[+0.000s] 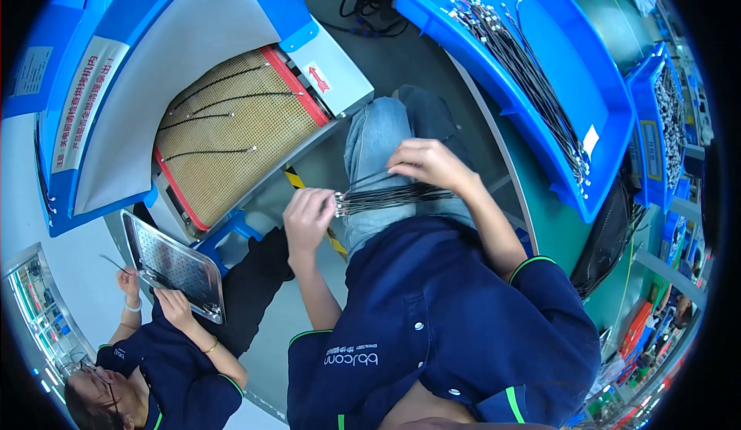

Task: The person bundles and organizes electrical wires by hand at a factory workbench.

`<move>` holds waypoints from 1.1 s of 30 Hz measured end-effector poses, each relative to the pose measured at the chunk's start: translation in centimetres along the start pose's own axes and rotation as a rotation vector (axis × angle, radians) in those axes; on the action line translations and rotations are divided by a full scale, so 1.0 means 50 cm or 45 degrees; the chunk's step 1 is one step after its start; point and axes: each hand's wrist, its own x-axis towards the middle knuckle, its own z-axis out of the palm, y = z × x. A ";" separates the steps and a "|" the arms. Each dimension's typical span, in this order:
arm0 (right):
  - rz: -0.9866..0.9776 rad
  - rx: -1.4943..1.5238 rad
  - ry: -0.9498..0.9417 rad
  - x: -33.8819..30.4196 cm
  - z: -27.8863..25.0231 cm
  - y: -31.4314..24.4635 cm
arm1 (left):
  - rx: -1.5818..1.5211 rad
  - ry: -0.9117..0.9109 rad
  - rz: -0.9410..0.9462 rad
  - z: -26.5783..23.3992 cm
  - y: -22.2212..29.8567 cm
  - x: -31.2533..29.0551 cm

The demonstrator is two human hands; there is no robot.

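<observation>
A bundle of thin black cables (394, 197) lies across my lap, over the light blue jeans. Small white connectors (340, 203) gather at its left end. My left hand (309, 212) is closed at that end, its fingertips on the connectors. Above the bundle, my right hand (431, 164) pinches a black cable (372, 177) that runs slanting down toward the left hand. The bundle's right end passes under my right forearm and is partly hidden.
Several black cables rest on a mesh conveyor belt (231, 140) leaving a blue machine (174, 17). More cables lie in a blue bin (594, 82) on the green table (552, 233) at right. Lower left, a co-worker handles cables over a metal tray (181, 248).
</observation>
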 end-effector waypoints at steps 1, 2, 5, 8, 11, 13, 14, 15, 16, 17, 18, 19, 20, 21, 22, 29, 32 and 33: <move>-0.001 -0.052 0.013 -0.008 -0.015 0.009 | 0.002 0.001 -0.048 -0.010 -0.009 -0.007; -0.004 -0.101 0.023 -0.015 -0.029 0.019 | 0.006 0.004 -0.100 -0.019 -0.019 -0.015; 0.100 -0.106 0.018 -0.037 -0.063 0.030 | 0.004 0.037 -0.230 -0.040 -0.039 -0.033; 0.175 -0.063 0.038 -0.053 -0.081 0.034 | 0.018 0.082 -0.308 -0.051 -0.052 -0.049; 0.178 0.032 0.098 -0.058 -0.089 0.028 | 0.040 0.076 -0.369 -0.057 -0.053 -0.057; 0.094 0.053 0.131 -0.057 -0.092 0.021 | 0.035 0.076 -0.381 -0.057 -0.050 -0.057; 0.095 0.052 0.133 -0.056 -0.091 0.020 | 0.031 0.078 -0.395 -0.057 -0.048 -0.057; 0.011 -0.014 0.149 -0.055 -0.090 0.019 | 0.030 0.077 -0.393 -0.056 -0.047 -0.057; -0.075 -0.080 0.162 -0.053 -0.090 0.018 | 0.015 0.076 -0.401 -0.056 -0.047 -0.058; -0.075 -0.079 0.162 -0.053 -0.089 0.017 | 0.000 0.075 -0.408 -0.056 -0.047 -0.059; -0.095 -0.130 0.189 -0.054 -0.089 0.015 | 0.000 0.075 -0.408 -0.057 -0.048 -0.061; -0.113 -0.181 0.216 -0.055 -0.089 0.014 | -0.002 0.065 -0.421 -0.059 -0.050 -0.065; -0.112 -0.181 0.217 -0.055 -0.087 0.014 | -0.005 0.055 -0.434 -0.062 -0.052 -0.067; -0.104 -0.196 0.246 -0.053 -0.085 0.014 | -0.005 0.053 -0.434 -0.063 -0.052 -0.068; -0.096 -0.210 0.274 -0.053 -0.083 0.015 | 0.008 0.056 -0.430 -0.065 -0.051 -0.070; -0.042 -0.189 0.255 -0.058 -0.075 0.032 | -0.015 0.050 -0.445 -0.069 -0.054 -0.072; -0.082 -0.172 0.233 -0.056 -0.085 0.026 | -0.079 -0.006 -0.492 -0.074 -0.052 -0.070; -0.146 -0.188 0.221 -0.055 -0.088 0.023 | -0.079 -0.007 -0.491 -0.077 -0.053 -0.071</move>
